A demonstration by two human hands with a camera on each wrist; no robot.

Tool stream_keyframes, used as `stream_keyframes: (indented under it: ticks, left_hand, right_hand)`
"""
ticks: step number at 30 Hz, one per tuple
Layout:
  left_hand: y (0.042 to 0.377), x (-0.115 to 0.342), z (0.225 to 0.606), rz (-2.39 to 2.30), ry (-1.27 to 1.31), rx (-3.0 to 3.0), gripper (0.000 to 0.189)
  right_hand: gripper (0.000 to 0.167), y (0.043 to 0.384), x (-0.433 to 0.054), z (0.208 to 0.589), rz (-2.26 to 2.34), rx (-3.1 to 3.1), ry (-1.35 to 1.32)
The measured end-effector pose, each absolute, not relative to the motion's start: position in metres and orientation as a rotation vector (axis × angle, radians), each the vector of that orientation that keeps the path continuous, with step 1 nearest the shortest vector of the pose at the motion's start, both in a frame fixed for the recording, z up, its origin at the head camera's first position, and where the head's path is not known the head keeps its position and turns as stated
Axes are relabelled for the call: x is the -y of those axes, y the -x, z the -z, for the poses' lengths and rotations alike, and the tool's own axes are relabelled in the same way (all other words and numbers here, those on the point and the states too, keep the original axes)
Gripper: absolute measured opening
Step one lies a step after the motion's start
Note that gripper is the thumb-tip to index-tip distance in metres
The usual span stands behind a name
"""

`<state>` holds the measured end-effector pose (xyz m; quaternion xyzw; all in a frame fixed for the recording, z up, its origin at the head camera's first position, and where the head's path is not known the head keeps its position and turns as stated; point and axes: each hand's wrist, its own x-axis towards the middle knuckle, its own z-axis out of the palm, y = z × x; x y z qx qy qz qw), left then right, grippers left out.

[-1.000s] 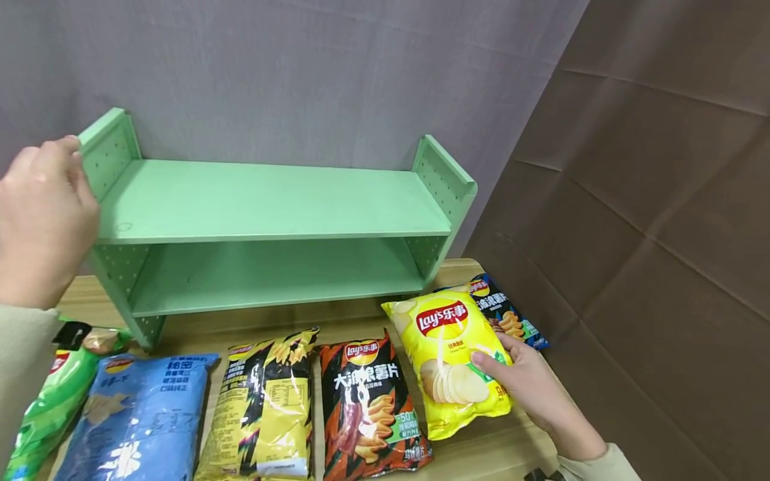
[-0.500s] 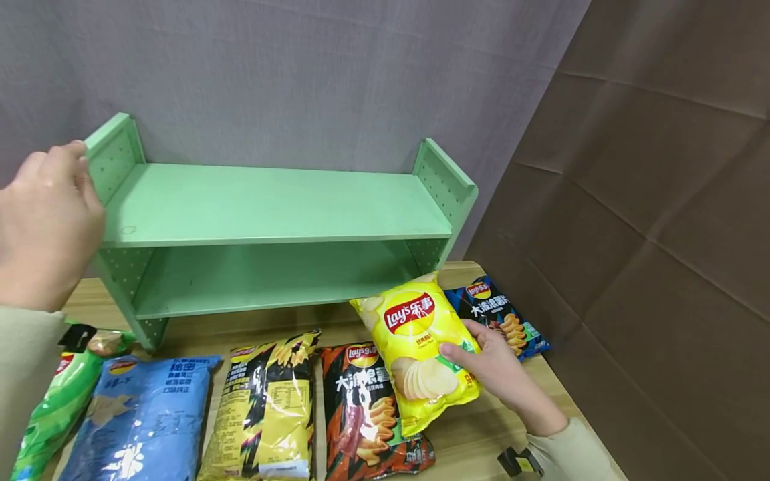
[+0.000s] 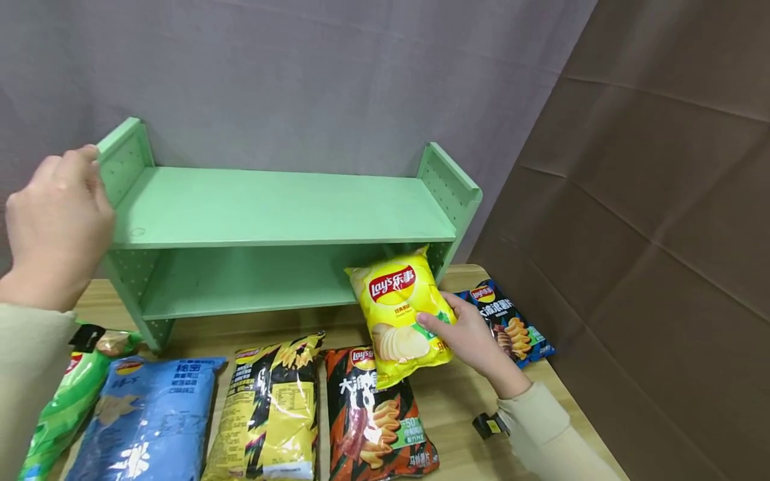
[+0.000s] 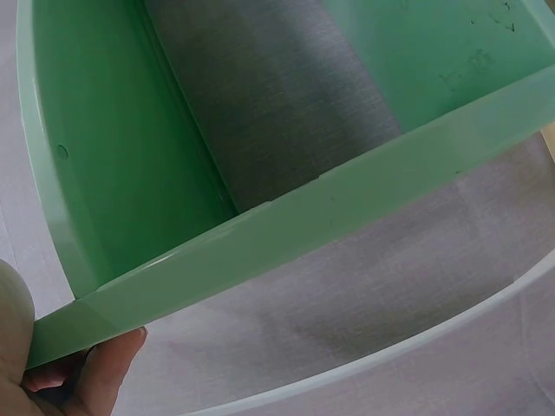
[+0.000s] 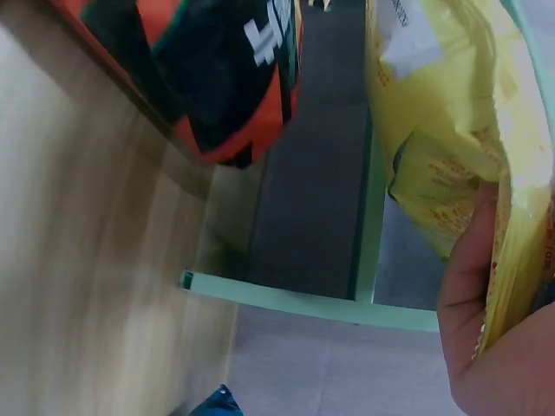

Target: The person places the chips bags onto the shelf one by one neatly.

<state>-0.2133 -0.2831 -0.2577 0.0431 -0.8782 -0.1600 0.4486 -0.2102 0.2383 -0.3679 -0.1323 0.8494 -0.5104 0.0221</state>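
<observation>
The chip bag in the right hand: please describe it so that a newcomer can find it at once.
Find the green two-level shelf and look near the right end of its lower level. There, the right hand holds a bright yellow Lay's bag. Unlike the yellow-and-black bag lying on the table, it shows no black stripes but a row of pale, round chips.

- Right hand [image 5: 503,373] grips a yellow bag [image 5: 434,87] by its edge.
- Black-and-orange bag [image 5: 221,69], upper left, apart from it.
- Green shelf [image 5: 303,302] on the wooden table [image 5: 87,260].
- Blue tip [image 5: 220,404] at bottom.
</observation>
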Motion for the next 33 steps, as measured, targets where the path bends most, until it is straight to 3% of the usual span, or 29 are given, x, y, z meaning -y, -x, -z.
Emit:
stream_keyframes:
  ticks: [8, 22, 33]
  left_hand:
    - [0.214, 0.281, 0.258, 0.4, -0.085, 2.153, 0.042]
    - [0.214, 0.28, 0.256, 0.403, -0.098, 2.179, 0.043]
    - [0.212, 0.28, 0.256, 0.411, -0.093, 2.143, 0.041]
  right_hand:
    - [0.054, 0.238, -0.225, 0.365, 1.542, -2.782, 0.547]
    - [0.07, 0.255, -0.195, 0.358, 1.238, -3.275, 0.386]
    - [0.043, 0.255, -0.195, 0.365, 0.773, -3.67, 0.84]
